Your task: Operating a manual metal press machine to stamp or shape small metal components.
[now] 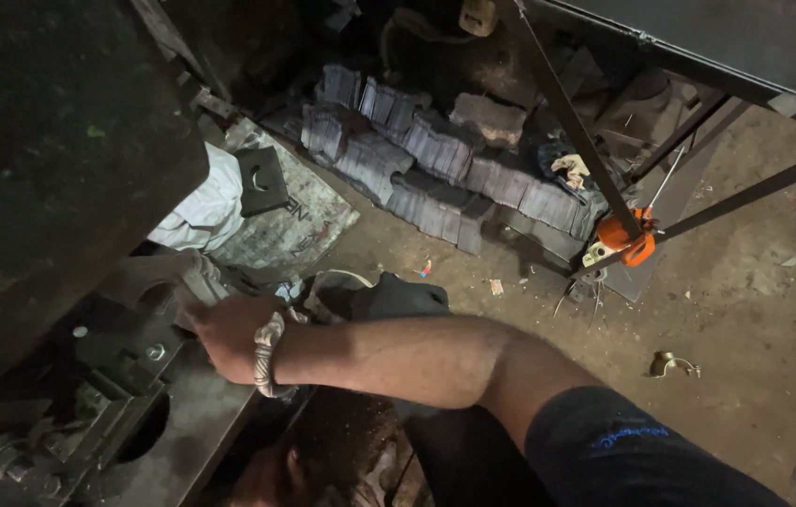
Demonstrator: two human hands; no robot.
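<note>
Machine part (149, 282), a pale curved metal piece at the edge of the dark press bed (182, 422), is what my right hand (229, 333) reaches; the fingers curl against it, though I cannot tell whether they grip it or just press on it. My right arm crosses from the lower right corner toward the left, elbow bent, forearm bare, a dark sleeve (623, 451) at the upper arm and a metal bracelet (267, 352) on the wrist. My left hand is not in view.

Just past the wrist I see a black glove (403, 296) lying near a round pale ring (332, 282) on the dirt floor (745, 310). Bolts and clamps (116, 376) sit on the bed below the hand, beside a round hole (145, 427) in it. A large dark machine body (51, 160) fills the upper left corner.

Further out, a white sack (206, 211) lies against a grey printed sheet (290, 225), with a black square plate (262, 178) resting on top. Beyond that, rows of grey stacked metal pieces (445, 174) run along the floor toward the upper middle. An orange tool (628, 239) sits at the foot of a slanted metal frame (567, 113) on the right, a rag (572, 169) just behind it. A small brass fitting (670, 363) lies alone on the floor at the right.
</note>
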